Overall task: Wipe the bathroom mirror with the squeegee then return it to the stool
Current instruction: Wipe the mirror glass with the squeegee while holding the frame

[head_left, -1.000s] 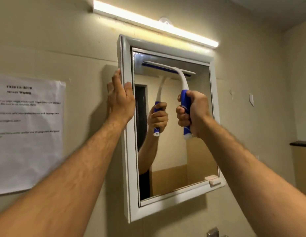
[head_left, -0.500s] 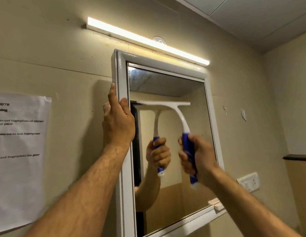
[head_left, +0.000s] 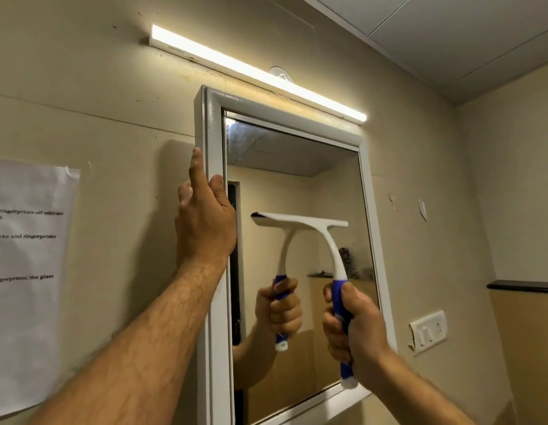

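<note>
The right hand (head_left: 355, 329) is curled tight round the blue grip of the squeegee (head_left: 315, 237), whose white blade lies flat against the mirror (head_left: 334, 185) about halfway up the glass. The left hand (head_left: 205, 219) clasps the mirror's white frame (head_left: 212, 124) at its left edge, fingers behind and thumb on the front. Beyond, a lit tube lamp (head_left: 257, 72) runs above the frame and a printed sheet (head_left: 30, 271) hangs on the wall to the left.

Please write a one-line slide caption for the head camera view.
Right hand holds the squeegee against the mirror while left hand holds the frame.
</note>
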`<state>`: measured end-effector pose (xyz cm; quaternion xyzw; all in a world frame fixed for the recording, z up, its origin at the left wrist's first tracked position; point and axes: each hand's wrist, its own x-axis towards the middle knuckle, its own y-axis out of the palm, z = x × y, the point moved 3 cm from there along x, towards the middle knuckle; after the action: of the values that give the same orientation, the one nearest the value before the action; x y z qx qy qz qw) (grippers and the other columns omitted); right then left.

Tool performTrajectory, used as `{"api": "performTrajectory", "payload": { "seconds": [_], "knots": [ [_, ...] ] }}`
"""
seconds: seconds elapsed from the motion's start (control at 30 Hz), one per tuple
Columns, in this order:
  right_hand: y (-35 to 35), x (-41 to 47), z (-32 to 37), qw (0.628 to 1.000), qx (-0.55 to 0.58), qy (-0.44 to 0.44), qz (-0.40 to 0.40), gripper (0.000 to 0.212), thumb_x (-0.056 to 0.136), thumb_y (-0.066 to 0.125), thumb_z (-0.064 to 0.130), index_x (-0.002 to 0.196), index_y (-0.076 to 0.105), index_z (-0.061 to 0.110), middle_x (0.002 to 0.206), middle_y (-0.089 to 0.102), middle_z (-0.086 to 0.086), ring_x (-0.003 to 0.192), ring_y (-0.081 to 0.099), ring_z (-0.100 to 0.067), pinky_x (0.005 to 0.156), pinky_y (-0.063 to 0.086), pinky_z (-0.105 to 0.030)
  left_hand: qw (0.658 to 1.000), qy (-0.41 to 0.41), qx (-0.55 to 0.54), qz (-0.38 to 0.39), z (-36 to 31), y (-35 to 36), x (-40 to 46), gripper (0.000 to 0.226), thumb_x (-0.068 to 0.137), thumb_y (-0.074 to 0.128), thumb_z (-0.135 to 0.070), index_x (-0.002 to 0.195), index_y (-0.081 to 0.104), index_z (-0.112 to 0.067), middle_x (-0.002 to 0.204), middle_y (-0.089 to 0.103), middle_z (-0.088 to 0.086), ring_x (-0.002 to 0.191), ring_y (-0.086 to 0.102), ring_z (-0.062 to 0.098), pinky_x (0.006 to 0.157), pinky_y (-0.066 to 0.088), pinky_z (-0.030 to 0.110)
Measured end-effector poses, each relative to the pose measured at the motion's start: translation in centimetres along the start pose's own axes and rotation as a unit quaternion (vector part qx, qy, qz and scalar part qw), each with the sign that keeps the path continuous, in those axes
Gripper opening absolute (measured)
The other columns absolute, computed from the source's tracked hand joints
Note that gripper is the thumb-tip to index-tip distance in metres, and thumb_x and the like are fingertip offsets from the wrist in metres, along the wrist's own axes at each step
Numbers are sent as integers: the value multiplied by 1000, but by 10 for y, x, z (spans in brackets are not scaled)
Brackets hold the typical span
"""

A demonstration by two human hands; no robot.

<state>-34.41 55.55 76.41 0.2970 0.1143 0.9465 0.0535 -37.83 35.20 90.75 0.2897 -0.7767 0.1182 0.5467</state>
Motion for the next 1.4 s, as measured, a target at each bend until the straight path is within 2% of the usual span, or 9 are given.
{"api": "performTrajectory", "payload": {
  "seconds": [0.1,0.23,0.5,0.63,0.8,0.97,1.07,1.27,1.4],
  "knots": [
    [-2,28,37,999,-26,-33,-31,36,98,33,39,82,52,12,51,39,1,39,29,-13,38,27,-22,1000,-4,4,3,0,-1,-1,51,105,26,-42,153,11,-38,131,47,15,68,41,-1,50,34,19],
    [-6,65,70,994,-67,-39,-80,46,99,30,50,78,50,14,51,39,1,38,29,-11,37,28,-21,1000,2,13,2,-1,-2,-1,52,104,25,-42,154,9,-37,129,48,16,69,48,7,49,40,21],
    [-39,13,-7,989,-109,-72,-65,48,96,40,49,73,47,7,45,38,5,34,31,-8,34,28,-18,999,13,33,-6,-2,-1,-2,52,105,26,-40,155,10,-33,127,50,19,81,49,15,51,34,19],
    [-46,19,9,982,-148,-92,-75,48,92,39,51,76,48,6,45,39,7,35,32,-7,35,29,-18,999,20,39,-6,-2,-1,-2,52,105,26,-39,155,11,-32,126,51,19,80,47,15,53,34,21],
    [-46,45,32,986,-136,-20,-97,49,98,32,51,76,51,12,50,40,1,39,31,-12,39,30,-21,999,20,45,1,-1,-2,-4,53,106,27,-38,155,10,-30,126,51,21,82,49,18,53,29,17],
    [-64,8,-24,987,-130,-12,-91,54,92,33,60,64,47,16,47,37,2,35,30,-11,37,28,-18,999,15,50,4,3,-3,-13,53,105,25,-42,154,6,-36,123,51,21,79,47,19,59,38,30],
    [-80,-23,-53,984,-135,33,-111,53,96,34,53,68,49,11,49,39,-1,36,31,-11,40,28,-19,999,5,47,10,3,-5,-19,53,105,25,-43,154,5,-37,125,50,22,80,45,20,66,37,33],
    [-65,-14,-21,985,-144,-4,-99,44,99,32,44,75,47,10,47,39,5,35,31,-8,36,30,-19,999,1,45,18,0,-9,-26,54,105,26,-41,155,6,-36,129,48,24,81,49,27,64,36,33],
    [-50,0,-14,985,-144,-1,-93,48,100,30,47,72,49,13,47,39,5,36,32,-8,37,31,-20,998,-9,55,17,1,-10,-30,54,105,26,-42,154,5,-37,128,48,22,78,41,18,59,33,30]
  ]
}}
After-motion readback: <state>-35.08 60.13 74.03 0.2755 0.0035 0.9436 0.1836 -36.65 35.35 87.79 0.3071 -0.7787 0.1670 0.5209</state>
